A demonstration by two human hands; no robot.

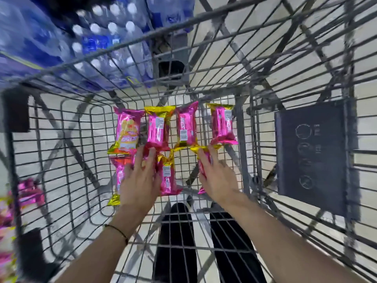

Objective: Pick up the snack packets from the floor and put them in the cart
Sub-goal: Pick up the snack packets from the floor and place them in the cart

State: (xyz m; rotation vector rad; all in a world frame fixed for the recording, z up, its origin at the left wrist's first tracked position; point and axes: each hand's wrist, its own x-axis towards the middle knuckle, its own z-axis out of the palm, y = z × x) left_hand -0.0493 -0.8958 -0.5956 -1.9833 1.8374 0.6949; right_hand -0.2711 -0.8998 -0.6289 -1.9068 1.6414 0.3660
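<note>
I am reaching down into the cart [241,129] with both hands, and the snack packets are lying on its wire bottom in two rows, all with their long axes running away from me. The far row of four packets [158,127] is sitting just beyond my fingertips. In the near row, my left hand [140,176] is lying flat and spread, fingers straight, covering part of the left packet [119,176] and touching the middle packet [167,176] beside it. My right hand [218,178] is lying along the right packet [204,160], fingers nearly straight and pointing the same way as its length. Its thumb is hidden beneath, so I cannot tell whether I am pinching that packet or only pressing it down. The packet seems tipped onto one edge, with only a gold end and a pink strip showing past my hand. The packets left to collect [30,190] are lying on the floor [204,9] outside the cart, low on my left and well apart from both hands, so I judge my left hand is the nearer one for them. They are blurred and cut off by the frame edge, and I cannot count them. My palms are covering most of the near row's wrappers.
</note>
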